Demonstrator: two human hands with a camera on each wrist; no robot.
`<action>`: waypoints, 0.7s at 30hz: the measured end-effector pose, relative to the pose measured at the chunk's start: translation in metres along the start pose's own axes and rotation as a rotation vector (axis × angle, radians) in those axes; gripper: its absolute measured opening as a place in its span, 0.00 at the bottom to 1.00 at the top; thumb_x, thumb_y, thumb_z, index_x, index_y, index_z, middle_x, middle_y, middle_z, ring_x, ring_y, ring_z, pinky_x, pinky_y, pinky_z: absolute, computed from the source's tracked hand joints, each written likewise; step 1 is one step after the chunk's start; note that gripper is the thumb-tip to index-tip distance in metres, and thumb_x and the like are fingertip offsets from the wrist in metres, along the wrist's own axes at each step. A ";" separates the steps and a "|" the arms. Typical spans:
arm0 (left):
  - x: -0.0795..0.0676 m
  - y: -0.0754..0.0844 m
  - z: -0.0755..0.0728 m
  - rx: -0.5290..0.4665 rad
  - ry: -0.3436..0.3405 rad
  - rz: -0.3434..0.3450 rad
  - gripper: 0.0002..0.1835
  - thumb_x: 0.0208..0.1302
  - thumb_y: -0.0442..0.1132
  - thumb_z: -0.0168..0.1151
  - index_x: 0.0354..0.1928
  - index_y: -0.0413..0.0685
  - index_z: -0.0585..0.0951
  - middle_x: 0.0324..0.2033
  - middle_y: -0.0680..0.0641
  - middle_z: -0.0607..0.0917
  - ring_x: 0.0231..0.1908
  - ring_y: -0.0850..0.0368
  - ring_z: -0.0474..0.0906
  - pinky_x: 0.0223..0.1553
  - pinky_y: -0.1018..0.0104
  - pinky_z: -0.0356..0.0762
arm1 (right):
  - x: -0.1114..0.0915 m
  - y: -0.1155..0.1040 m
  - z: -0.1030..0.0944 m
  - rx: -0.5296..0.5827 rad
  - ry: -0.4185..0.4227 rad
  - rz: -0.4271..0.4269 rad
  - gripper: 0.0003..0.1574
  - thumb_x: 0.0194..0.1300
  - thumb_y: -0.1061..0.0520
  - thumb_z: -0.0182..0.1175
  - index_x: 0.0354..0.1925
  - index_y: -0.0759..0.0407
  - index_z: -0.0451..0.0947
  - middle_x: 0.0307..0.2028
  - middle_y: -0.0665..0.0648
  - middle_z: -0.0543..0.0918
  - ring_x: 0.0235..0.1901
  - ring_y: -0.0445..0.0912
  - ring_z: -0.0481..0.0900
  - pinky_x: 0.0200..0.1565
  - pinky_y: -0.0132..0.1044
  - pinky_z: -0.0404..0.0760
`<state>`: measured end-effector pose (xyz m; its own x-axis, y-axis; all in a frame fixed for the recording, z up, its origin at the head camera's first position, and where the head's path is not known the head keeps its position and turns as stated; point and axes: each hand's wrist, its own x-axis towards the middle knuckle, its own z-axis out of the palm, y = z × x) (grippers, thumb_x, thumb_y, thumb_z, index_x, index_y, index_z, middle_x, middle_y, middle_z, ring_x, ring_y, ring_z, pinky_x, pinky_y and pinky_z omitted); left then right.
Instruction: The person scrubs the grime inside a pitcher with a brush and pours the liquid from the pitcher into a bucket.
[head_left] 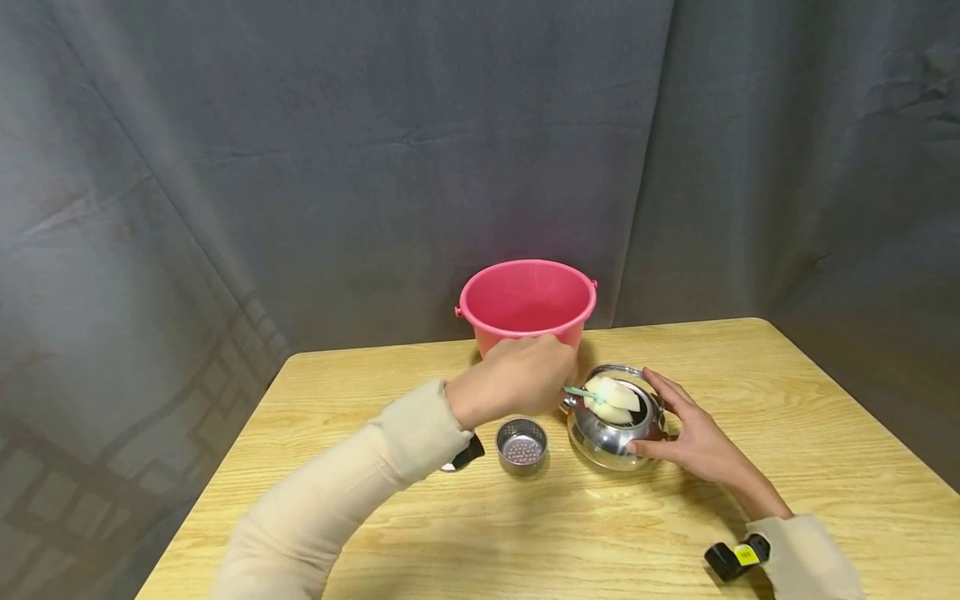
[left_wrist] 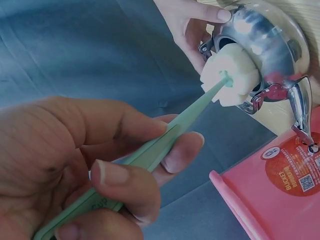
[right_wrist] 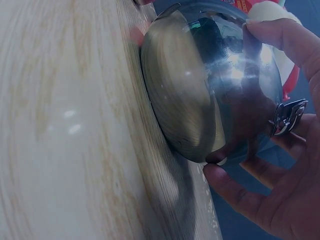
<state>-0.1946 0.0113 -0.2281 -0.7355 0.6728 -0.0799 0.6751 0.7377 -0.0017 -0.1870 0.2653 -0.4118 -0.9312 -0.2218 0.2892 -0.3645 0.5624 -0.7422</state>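
My left hand (head_left: pixel 528 375) grips the light green handle (left_wrist: pixel 155 145) of a sponge brush. Its pale, lobed sponge head (left_wrist: pixel 232 72) sits at the round opening of a shiny metal teapot (head_left: pixel 607 442), partly inside; how deep it reaches I cannot tell. My right hand (head_left: pixel 693 437) holds the teapot from the right side, thumb on the near wall and fingers around the far side by the handle joint (right_wrist: pixel 290 117). The teapot stands on the table, its spout (left_wrist: pixel 300 102) toward the bucket. No lid covers the opening.
A pink bucket (head_left: pixel 487 333) stands behind the left hand at the table's back edge. Left of the teapot is a small perforated metal strainer cup (head_left: pixel 521 446). A shiny metal edge (head_left: pixel 448 467) shows beside the left sleeve, mostly hidden. Grey curtains hang behind the wooden table (head_left: pixel 480 533).
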 end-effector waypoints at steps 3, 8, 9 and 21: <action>0.003 0.000 0.000 -0.002 -0.004 0.003 0.18 0.58 0.28 0.57 0.14 0.53 0.70 0.12 0.55 0.66 0.17 0.61 0.66 0.18 0.69 0.67 | 0.000 0.000 0.000 0.002 -0.001 0.001 0.66 0.51 0.51 0.75 0.76 0.56 0.46 0.71 0.71 0.51 0.60 0.75 0.59 0.46 0.68 0.72; 0.005 -0.002 0.004 -0.029 -0.012 -0.007 0.19 0.57 0.27 0.57 0.13 0.53 0.68 0.11 0.55 0.64 0.16 0.62 0.63 0.17 0.69 0.65 | 0.000 0.000 0.002 0.006 0.000 -0.009 0.65 0.51 0.52 0.75 0.76 0.58 0.47 0.70 0.71 0.51 0.60 0.75 0.60 0.45 0.67 0.73; 0.005 -0.002 0.005 -0.035 -0.012 -0.013 0.19 0.57 0.27 0.56 0.13 0.53 0.68 0.12 0.55 0.64 0.16 0.62 0.64 0.17 0.69 0.65 | 0.000 0.000 0.002 0.006 0.000 -0.011 0.65 0.51 0.52 0.75 0.76 0.58 0.47 0.70 0.71 0.51 0.60 0.75 0.60 0.45 0.67 0.73; 0.013 0.007 0.023 0.005 0.014 -0.056 0.09 0.62 0.34 0.60 0.24 0.52 0.77 0.22 0.53 0.78 0.21 0.56 0.74 0.21 0.63 0.73 | -0.001 0.000 0.000 0.005 -0.003 -0.011 0.65 0.51 0.52 0.75 0.76 0.58 0.47 0.71 0.71 0.51 0.60 0.75 0.60 0.46 0.68 0.72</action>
<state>-0.1981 0.0239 -0.2523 -0.7728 0.6312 -0.0657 0.6331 0.7740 -0.0107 -0.1861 0.2650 -0.4121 -0.9271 -0.2303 0.2957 -0.3748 0.5561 -0.7418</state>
